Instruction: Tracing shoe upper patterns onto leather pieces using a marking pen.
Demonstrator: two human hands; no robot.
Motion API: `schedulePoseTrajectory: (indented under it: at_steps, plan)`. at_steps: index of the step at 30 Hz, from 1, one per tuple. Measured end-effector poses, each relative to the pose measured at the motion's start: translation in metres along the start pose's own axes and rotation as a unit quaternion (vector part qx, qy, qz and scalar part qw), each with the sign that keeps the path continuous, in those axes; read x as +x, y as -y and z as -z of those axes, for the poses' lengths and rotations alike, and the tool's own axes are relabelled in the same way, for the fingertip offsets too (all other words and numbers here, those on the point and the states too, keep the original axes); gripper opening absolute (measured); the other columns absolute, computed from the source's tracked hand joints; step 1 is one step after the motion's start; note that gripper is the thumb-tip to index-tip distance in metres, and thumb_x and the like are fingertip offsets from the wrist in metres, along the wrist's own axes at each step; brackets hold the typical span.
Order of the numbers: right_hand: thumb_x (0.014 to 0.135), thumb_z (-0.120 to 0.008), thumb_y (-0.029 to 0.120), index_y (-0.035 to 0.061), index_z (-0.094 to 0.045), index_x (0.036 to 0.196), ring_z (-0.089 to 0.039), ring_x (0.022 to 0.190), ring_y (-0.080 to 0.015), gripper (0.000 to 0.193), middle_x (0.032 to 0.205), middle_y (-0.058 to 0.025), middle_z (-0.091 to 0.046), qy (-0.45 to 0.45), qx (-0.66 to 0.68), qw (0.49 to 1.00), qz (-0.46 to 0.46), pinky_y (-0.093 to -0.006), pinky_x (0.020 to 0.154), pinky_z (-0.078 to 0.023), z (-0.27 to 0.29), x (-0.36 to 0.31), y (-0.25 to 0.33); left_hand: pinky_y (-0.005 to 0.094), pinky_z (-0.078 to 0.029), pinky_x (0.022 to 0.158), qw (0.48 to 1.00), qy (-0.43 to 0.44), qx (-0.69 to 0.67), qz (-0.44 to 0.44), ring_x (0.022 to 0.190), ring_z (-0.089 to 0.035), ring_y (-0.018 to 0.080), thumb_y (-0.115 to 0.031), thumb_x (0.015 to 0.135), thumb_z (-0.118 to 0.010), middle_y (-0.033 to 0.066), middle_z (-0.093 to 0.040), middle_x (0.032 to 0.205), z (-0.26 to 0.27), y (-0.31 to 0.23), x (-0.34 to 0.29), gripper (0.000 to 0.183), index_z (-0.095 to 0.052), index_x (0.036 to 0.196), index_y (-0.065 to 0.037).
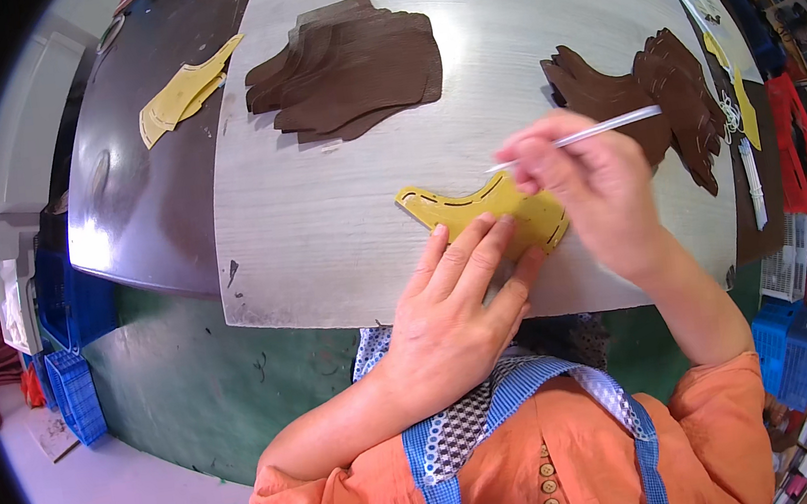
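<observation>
We are working at a dark bench point(131, 210); on its pale board point(310, 228), brown pieces point(361, 68) are lying in two piles. Our left hand point(457, 321) is pressing flat and our right hand point(598, 193) is pinching: the left is partly covering a yellow template point(464, 208) near the board's front edge, the right is grasping a slim white pen point(610, 125).

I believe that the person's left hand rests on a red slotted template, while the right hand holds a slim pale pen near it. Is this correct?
Not quite: the head view shows that the slotted template is yellow, not red. The left hand does rest on it, and the right hand holds a slim pale pen near it.
</observation>
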State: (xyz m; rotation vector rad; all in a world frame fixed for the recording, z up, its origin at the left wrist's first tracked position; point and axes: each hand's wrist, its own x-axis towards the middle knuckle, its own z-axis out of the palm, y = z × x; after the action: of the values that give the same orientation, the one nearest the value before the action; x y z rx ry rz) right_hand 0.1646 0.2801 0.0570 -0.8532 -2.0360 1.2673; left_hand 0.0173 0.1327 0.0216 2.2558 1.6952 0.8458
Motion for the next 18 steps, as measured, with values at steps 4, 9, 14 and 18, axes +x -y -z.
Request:
schedulePoseTrajectory:
  at_steps: [4,9,14,18]
  plan:
    - [0.104,-0.067,0.011,-0.0009,-0.073,0.101,-0.07,0.077,-0.0254,0.014,0.087,-0.0106,-0.071,0.06,-0.138,0.975,0.167,-0.0356,0.069,-0.054,-0.042,0.022,-0.011,0.0568,-0.044,0.116,1.0,-0.014,-0.008,-0.016,0.133,-0.059,0.0371,-0.022,0.08,-0.081,0.0182,-0.062,0.139,-0.006,0.005,-0.003,0.038,-0.079,0.118,-0.015]
    - [0.1,-0.068,0.013,0.0015,-0.072,0.098,-0.07,0.08,-0.0334,0.013,0.09,-0.0136,-0.071,0.062,-0.17,0.974,0.137,-0.042,0.07,-0.055,-0.044,0.018,-0.005,0.0565,-0.045,0.116,0.999,-0.023,-0.013,-0.021,0.132,-0.062,0.0373,-0.023,0.078,-0.082,0.018,-0.063,0.138,-0.006,0.007,-0.006,0.036,-0.079,0.113,-0.013]
    - [0.1,-0.069,0.018,0.0043,-0.072,0.095,-0.07,0.081,-0.0333,0.015,0.087,-0.0107,-0.071,0.047,-0.273,0.957,0.083,-0.0434,0.071,-0.056,0.0,0.004,-0.008,0.0559,-0.045,0.116,1.0,-0.008,0.011,-0.013,0.137,-0.059,0.0345,-0.023,0.082,-0.08,0.0173,-0.061,0.144,-0.004,0.003,-0.002,0.041,-0.075,0.121,-0.013]
    - [0.1,-0.069,0.018,0.0049,-0.072,0.093,-0.07,0.082,-0.0335,0.015,0.088,-0.0111,-0.071,0.03,-0.236,0.969,0.061,-0.0436,0.073,-0.055,0.022,-0.014,-0.001,0.056,-0.045,0.116,1.0,0.007,-0.003,-0.002,0.139,-0.058,0.0343,-0.023,0.086,-0.079,0.0175,-0.059,0.147,0.0,0.003,-0.002,0.043,-0.074,0.127,-0.011]
